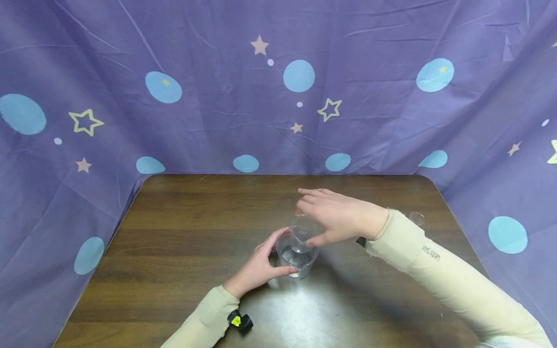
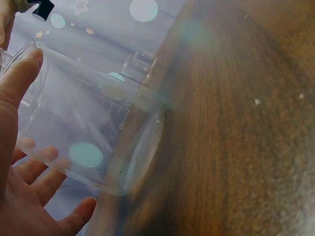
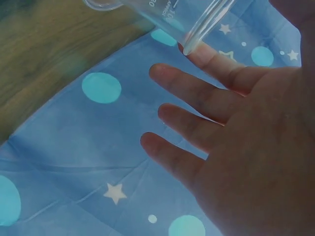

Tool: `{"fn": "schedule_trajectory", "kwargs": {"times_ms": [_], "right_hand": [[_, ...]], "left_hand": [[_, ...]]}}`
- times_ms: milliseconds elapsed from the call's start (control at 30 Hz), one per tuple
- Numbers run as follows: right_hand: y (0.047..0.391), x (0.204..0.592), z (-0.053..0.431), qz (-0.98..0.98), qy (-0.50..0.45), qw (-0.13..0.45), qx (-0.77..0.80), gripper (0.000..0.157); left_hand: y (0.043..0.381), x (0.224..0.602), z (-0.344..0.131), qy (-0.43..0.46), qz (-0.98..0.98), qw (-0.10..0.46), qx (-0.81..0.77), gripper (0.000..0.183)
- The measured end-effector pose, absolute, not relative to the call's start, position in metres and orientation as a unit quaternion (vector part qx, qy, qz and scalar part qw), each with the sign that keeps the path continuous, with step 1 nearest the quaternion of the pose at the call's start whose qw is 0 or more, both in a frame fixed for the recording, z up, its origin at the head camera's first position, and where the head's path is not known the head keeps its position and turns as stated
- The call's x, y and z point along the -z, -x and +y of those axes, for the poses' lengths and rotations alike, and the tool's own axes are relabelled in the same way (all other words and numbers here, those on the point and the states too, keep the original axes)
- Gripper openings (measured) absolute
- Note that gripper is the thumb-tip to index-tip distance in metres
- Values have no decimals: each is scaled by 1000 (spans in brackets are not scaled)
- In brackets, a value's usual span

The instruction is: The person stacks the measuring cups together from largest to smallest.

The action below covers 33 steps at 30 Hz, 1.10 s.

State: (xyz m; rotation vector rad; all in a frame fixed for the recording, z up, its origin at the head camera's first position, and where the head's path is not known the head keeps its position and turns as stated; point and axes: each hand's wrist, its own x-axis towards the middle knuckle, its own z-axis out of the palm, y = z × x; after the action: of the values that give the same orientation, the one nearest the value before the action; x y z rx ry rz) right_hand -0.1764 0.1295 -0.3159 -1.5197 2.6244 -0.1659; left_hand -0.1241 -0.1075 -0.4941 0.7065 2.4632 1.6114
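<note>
In the head view, my left hand (image 1: 258, 266) grips a large clear beaker (image 1: 296, 275) near its mouth, thumb on the near side and fingers behind. Graduation marks show on that beaker's wall (image 2: 98, 113) in the left wrist view. Above its mouth, my right hand (image 1: 332, 215) holds a smaller clear beaker (image 1: 302, 234), pinched at the rim between thumb and index finger. The small beaker (image 3: 170, 12) carries printed graduations. The right hand's other fingers (image 3: 184, 91) spread away from the glass. Whether either beaker holds liquid I cannot tell.
Another small clear vessel (image 1: 417, 218) stands at the right of the brown wooden table (image 1: 183, 251), beyond the right sleeve (image 1: 435, 266). A purple patterned cloth (image 1: 217, 96) hangs behind and on both sides. A black wrist device (image 1: 240, 321) sits at the left cuff.
</note>
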Motion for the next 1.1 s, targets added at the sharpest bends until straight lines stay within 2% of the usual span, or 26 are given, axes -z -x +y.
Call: {"fn": "schedule_trajectory", "kwargs": {"times_ms": [267, 700, 1100], "right_hand": [[177, 333, 122, 860, 501, 75, 56, 56], [176, 357, 116, 849, 524, 59, 19, 63], [179, 373, 111, 851, 520, 70, -8, 65]], "left_hand": [[124, 495, -109, -233, 813, 57, -530, 90], [124, 498, -110, -229, 817, 60, -526, 92], [123, 498, -109, -228, 819, 61, -522, 93]]}}
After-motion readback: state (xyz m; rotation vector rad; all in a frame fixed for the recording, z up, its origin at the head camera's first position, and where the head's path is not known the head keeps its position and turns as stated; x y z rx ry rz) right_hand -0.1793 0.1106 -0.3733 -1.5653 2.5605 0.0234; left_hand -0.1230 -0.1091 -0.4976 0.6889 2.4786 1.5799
